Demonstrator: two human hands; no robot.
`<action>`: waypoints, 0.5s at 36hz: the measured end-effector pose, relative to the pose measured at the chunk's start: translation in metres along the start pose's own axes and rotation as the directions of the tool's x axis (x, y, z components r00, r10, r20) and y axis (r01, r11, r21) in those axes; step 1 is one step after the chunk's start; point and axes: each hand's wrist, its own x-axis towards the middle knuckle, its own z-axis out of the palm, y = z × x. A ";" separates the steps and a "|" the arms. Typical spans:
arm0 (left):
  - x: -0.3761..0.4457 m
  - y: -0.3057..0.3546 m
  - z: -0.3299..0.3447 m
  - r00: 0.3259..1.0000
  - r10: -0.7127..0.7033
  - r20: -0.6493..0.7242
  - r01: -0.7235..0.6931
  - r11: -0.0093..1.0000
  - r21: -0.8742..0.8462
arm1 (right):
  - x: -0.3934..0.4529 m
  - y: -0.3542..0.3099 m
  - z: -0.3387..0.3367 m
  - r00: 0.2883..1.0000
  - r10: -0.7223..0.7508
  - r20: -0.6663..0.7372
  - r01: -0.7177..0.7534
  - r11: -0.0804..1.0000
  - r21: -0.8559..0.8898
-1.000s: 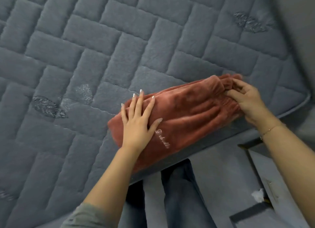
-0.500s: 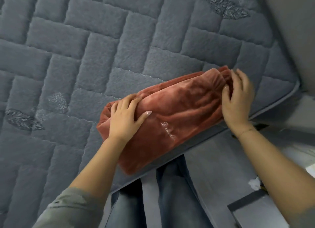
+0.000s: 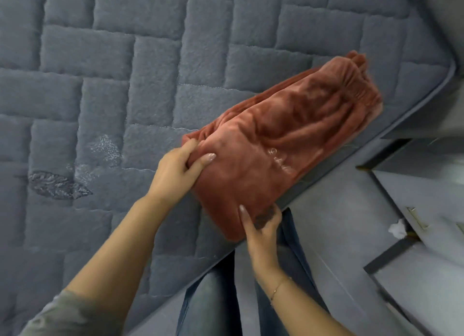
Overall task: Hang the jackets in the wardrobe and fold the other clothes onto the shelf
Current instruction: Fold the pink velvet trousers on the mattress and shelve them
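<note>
Garment: folded rust fleece garment (image 3: 281, 144) lies on the mattress (image 3: 125, 84) edge, centre-right of frame.
Left hand (image 3: 175, 172): pinches its lower-left end.
Right hand (image 3: 261, 227): grips its bottom corner.

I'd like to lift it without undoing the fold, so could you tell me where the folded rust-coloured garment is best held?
Probably at its near end: the rust-coloured garment lies as a long folded bundle, near end at the mattress edge. The left hand and right hand grip the two near corners there.
</note>
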 end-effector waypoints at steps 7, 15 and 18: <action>0.011 -0.031 -0.017 0.978 -0.053 -0.203 0.070 0.994 0.079 | -0.008 0.012 0.047 0.986 -0.163 -0.045 0.163 0.987 -0.018; 0.026 -0.072 0.005 0.957 -0.226 -0.180 0.242 0.967 0.073 | 0.009 0.033 0.076 0.998 0.047 -0.038 -0.046 0.998 0.038; 0.023 -0.072 -0.004 0.965 -0.174 -0.198 0.203 0.970 0.135 | -0.005 0.038 0.082 0.999 0.038 0.000 -0.038 0.985 0.167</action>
